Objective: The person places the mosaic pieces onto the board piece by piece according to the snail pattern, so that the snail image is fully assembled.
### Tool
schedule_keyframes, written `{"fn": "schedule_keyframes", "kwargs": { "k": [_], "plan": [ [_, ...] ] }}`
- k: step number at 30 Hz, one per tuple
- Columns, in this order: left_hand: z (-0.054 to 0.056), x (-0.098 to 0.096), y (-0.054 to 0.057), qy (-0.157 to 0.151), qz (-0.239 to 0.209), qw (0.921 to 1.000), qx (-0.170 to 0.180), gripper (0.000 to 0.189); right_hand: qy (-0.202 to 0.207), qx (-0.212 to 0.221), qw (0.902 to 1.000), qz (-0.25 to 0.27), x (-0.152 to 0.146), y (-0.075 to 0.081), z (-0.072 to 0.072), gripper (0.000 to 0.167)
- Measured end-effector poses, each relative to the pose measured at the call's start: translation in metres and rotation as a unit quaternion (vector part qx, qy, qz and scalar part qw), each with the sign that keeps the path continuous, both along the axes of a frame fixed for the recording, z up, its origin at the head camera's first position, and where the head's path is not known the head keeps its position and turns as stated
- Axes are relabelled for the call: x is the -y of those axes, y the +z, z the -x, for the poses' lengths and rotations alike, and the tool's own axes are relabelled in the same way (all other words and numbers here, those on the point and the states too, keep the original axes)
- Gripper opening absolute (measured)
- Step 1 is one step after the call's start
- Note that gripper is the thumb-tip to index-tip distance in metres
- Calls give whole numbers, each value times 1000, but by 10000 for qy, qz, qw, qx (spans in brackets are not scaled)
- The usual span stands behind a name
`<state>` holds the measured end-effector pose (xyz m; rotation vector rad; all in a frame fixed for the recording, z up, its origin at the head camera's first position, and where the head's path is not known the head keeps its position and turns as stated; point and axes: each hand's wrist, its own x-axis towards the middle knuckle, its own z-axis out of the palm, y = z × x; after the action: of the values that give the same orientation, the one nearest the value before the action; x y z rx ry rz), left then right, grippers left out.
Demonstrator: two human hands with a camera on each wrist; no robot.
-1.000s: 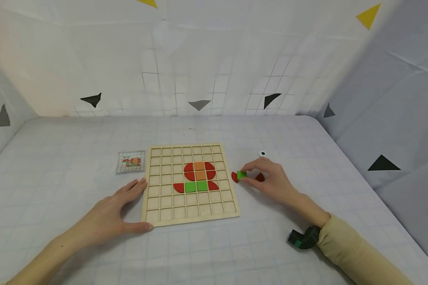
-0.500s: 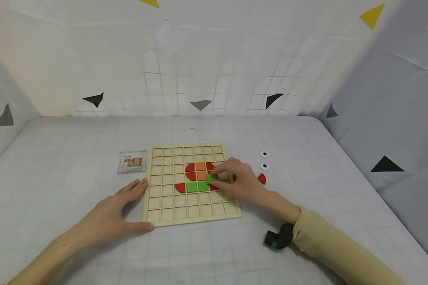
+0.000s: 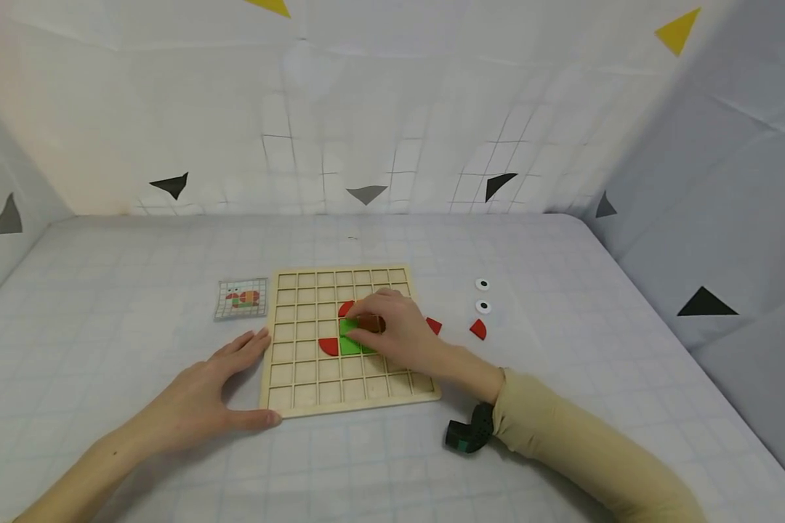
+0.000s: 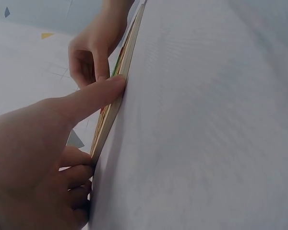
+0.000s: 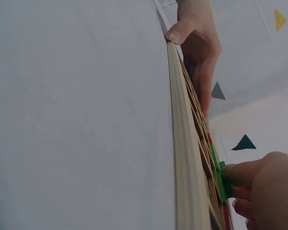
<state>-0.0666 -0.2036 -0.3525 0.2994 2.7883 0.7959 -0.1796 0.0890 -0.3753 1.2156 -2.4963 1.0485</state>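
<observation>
A wooden grid board lies flat on the table, with red and green tiles set in its cells. Between thumb and index finger, my right hand pinches a green square tile over the cell just above a placed green square. To the left of that row sits a red quarter-circle tile; another red tile shows above. Other placed tiles are mostly hidden by the right hand. Along the board's left edge, my left hand rests with thumb and fingers spread, touching the frame.
Right of the board lie two loose red tiles, one near its edge and one farther out. Above them are two white eye discs, an upper disc and a lower disc. A small picture card lies left of the board.
The right hand has carried the green square leftward from beside the board to a cell near its middle, now covering several placed tiles. The left hand stays at the board's edge.
</observation>
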Motion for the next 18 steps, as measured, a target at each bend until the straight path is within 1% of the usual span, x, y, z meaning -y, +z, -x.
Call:
{"fn": "schedule_keyframes", "kwargs": {
  "k": [7, 10, 14, 18],
  "plan": [
    [-1, 2, 0, -15, -31, 10000, 19, 113, -4, -250, 9994, -221, 20, 2, -2, 19],
    [-1, 2, 0, -26, -30, 10000, 0, 112, -44, -255, 9993, -276, 26, 3, -3, 18],
    [-1, 2, -1, -40, -47, 10000, 0, 112, -83, -237, 9995, -206, 29, 1, -4, 17],
    [-1, 2, -1, -33, -59, 10000, -2, 112, -48, -284, 9996, -32, 29, -1, -4, 16]
  ]
}}
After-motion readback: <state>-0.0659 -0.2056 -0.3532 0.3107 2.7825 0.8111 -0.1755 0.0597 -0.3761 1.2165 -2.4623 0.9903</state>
